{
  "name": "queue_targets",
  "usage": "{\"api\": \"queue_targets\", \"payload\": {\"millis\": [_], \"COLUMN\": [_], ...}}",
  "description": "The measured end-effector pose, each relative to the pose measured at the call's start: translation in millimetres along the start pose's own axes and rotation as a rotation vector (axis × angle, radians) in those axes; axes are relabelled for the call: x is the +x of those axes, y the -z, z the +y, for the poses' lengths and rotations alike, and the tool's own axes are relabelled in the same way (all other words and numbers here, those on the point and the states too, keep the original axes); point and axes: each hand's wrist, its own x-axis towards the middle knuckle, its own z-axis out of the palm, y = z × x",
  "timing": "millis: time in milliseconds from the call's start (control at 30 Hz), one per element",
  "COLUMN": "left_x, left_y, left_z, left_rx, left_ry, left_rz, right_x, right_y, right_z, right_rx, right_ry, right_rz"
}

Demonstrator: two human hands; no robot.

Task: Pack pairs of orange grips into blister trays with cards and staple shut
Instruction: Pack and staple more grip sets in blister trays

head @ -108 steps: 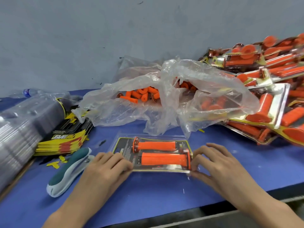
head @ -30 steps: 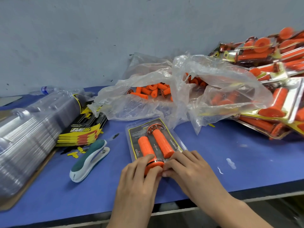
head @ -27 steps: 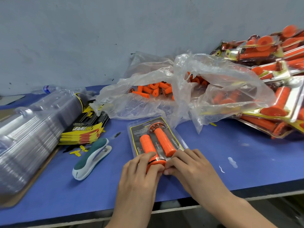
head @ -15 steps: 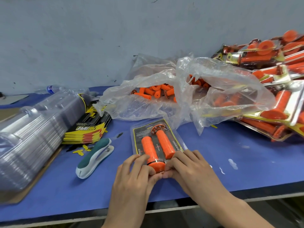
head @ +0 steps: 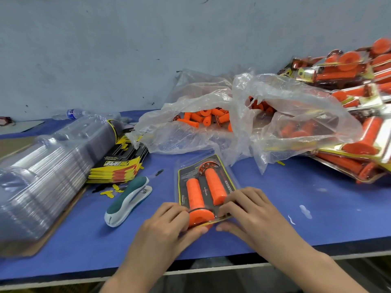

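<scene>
**Head view**

1. Task item. One tray [head: 177,180] lies at the near edge of the table [head: 296,197], about mid-length, with its long axis running away from the person. It holds a card [head: 188,173] and two grips [head: 194,193] set side by side with flanges at opposite ends.
2. Hands. The left hand [head: 167,227] and right hand [head: 249,210] are close together at the near end of the tray. Each pinches that end, fingers on top and thumb at the edge.
3. Progress. Judged state: loading is complete and the near end is being pressed shut. The stapler [head: 127,199] lies untouched just left of the tray, so stapling remains. Finished packs [head: 359,102] are piled at the right end. Loose grips remain in the bag [head: 232,123] at the back, and spare trays [head: 42,176] and spare cards [head: 118,166] are stacked at the left, so further units remain.
4. Materials.
   - Tray: thin, clear, glossy plastic with a flat rim.
   - Grips: matte orange cylinders, probably rubber, each with one flared flange.
   - Card: dark with a yellow border, flat and stiff.
   - Bag: crumpled translucent film.
   - Stapler: smooth, curved, teal and white.
</scene>
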Motion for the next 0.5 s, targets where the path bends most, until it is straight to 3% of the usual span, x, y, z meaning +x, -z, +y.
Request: {"api": "queue_targets", "payload": {"millis": [100, 200, 367, 500], "left_x": [-4, -7, -14, -15], "left_y": [12, 23, 31, 32], "left_z": [-22, -37, -39, -18], "left_rx": [-0.108, -0.059, 0.005, -0.101], "left_ry": [-0.051, -0.059, 0.127, 0.041], "left_rz": [-0.065, -0.118, -0.106, -0.089], "right_x": [-5, -6, -7, 1], "right_y": [8, 11, 2, -4], "right_z": [11, 9, -15, -34], "right_rx": [0.022, 0.066, 0.055, -0.008], "right_ry": [0.026, 0.067, 0.169, 0.154], "right_rz": [-0.015, 0.010, 0.014, 0.060]}}
